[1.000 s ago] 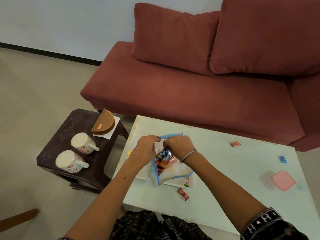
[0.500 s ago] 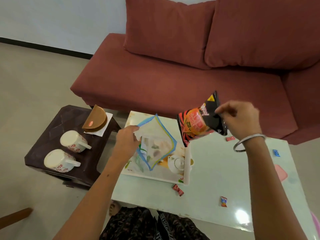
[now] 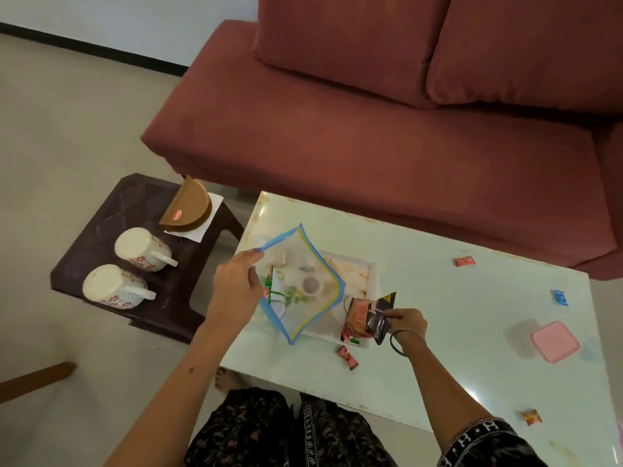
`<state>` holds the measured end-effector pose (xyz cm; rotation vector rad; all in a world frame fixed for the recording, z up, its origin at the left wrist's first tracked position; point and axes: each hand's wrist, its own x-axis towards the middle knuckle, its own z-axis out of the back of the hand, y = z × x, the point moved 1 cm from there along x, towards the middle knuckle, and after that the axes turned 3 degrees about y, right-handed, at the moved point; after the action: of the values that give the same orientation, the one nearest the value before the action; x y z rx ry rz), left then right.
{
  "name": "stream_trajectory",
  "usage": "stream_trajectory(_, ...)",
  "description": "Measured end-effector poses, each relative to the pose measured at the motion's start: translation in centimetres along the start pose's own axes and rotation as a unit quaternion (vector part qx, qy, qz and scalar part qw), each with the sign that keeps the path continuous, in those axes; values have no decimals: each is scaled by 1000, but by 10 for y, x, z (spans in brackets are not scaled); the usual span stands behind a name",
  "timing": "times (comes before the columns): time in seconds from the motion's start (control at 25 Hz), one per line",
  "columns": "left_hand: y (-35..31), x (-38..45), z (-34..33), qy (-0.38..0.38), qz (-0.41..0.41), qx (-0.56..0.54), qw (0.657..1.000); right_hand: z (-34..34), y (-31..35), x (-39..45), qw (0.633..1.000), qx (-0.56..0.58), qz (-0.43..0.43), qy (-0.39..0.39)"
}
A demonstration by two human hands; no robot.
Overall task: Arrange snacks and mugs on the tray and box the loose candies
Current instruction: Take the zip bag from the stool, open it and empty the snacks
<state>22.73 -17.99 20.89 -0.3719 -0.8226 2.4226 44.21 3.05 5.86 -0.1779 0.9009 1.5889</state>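
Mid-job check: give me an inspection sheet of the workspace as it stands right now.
Surface: pale table, glossy, some glare near the front edge.
Job's things: white tray on the table; snack packet at its front right corner; clear zip bag with a green packet inside, over the tray; two mugs on the dark stool; pink box closed; loose candies on the table.
Clutter: brown half-round holder on a napkin.
Grips: left hand pinches the bag's edge; right hand holds the snack packet.
Cables: nothing seen.
Surroundings: red sofa, beige floor.
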Motion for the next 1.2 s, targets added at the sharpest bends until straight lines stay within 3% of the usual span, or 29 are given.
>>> stream_trajectory(0.16, -6, -3, -8, 22, -3, 6, 1000, 2, -28, 16, 998, 19, -59, 16)
stream_trajectory(0.4, -10, -4, -13, 41, -20, 8, 999, 13, -31, 30, 994, -51, -89, 47)
stream_trajectory(0.52, -13, -3, -14, 48, -24, 3, 999, 30, -1, 21, 992, -62, -112, -19)
stream_trajectory(0.64, -18, 0, -16, 54, -27, 5, 998, 58, 72, -7, 974, 152, 36, -163)
stream_trajectory(0.72, -23, 1, -18, 65, -24, 8, 998, 62, 122, -45, 928, 293, 174, -153)
stream_trajectory(0.8, -29, 1, -20, 77, -22, 13, 997, 40, 157, -77, 941, 211, 258, -53)
stream_trajectory(0.92, -38, -3, -21, 83, -34, 6, 996, -17, 176, -92, 962, -98, 225, 121)
stream_trajectory(1.0, -43, -6, -22, 87, -37, 8, 995, -46, 170, -82, 954, -200, 174, 140)
stream_trajectory(1.2, -50, -13, -21, 99, -53, 1, 994, -73, 147, -65, 972, -188, 100, 99)
